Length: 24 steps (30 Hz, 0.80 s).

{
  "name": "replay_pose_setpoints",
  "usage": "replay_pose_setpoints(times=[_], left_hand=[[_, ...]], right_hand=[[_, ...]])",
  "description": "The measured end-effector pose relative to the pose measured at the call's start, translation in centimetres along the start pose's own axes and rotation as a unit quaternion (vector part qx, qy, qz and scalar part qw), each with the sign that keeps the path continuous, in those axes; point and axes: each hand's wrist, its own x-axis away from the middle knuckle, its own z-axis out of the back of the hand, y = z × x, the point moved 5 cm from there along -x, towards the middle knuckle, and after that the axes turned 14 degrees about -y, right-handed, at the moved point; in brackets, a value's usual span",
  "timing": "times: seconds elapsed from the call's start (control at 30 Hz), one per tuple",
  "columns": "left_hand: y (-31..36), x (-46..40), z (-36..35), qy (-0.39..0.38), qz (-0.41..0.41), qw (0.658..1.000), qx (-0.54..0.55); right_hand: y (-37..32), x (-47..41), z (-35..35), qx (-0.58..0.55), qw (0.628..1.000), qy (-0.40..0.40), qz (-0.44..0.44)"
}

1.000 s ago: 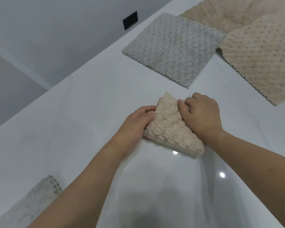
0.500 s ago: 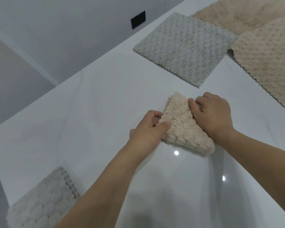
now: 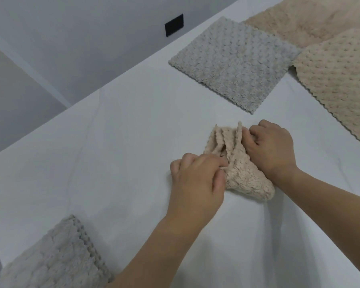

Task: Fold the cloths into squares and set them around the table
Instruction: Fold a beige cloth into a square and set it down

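Final fold step on beige cloth (image 3: pixel 245 175). My left hand (image 3: pixel 197 183) pinches layered edges; right hand (image 3: pixel 271 150) grips far side. Next: align layers, press flat.

Your right hand (image 3: pixel 271 149) covers the right side of the folded beige cloth (image 3: pixel 240 163), and its fingertips are buried in the layers. Your left hand (image 3: pixel 197 183) hides the cloth's left edge. At the counter's far right corner, two beige cloths (image 3: pixel 341 80) run off the picture's right edge. The grey folded cloth (image 3: pixel 52 258) at the near left corner is cut off along the bottom.
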Motion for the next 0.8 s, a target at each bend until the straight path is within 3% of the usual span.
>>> replay_pose_setpoints(times=[0.17,0.27,0.37,0.57,0.7,0.8], left_hand=[[-1.8,-0.4,-0.3,-0.068,0.148,0.977,0.138],[-3.6,-1.2,-0.7,-0.098,0.264,0.917,0.281],[-3.6,-2.5,-1.2,-0.15,0.267,0.886,0.347],[-4.7,-2.1,-0.2,-0.207,0.239,0.903,0.29],[-4.9,-3.5,1.3,-0.178,0.198,0.96,0.081],[-5.0,-4.5,1.7,-0.161,0.169,0.972,0.04]], right_hand=[[0.1,-0.1,-0.2,0.0,1.0,-0.008,-0.007],[0.1,-0.1,-0.2,-0.001,1.0,-0.011,-0.005],[0.2,-0.2,-0.2,0.004,1.0,-0.011,-0.003],[0.2,-0.2,-0.2,0.007,1.0,-0.024,-0.003],[0.2,-0.3,0.0,-0.02,0.999,-0.023,-0.012],[0.1,0.0,0.3,-0.074,0.997,-0.022,-0.008]])
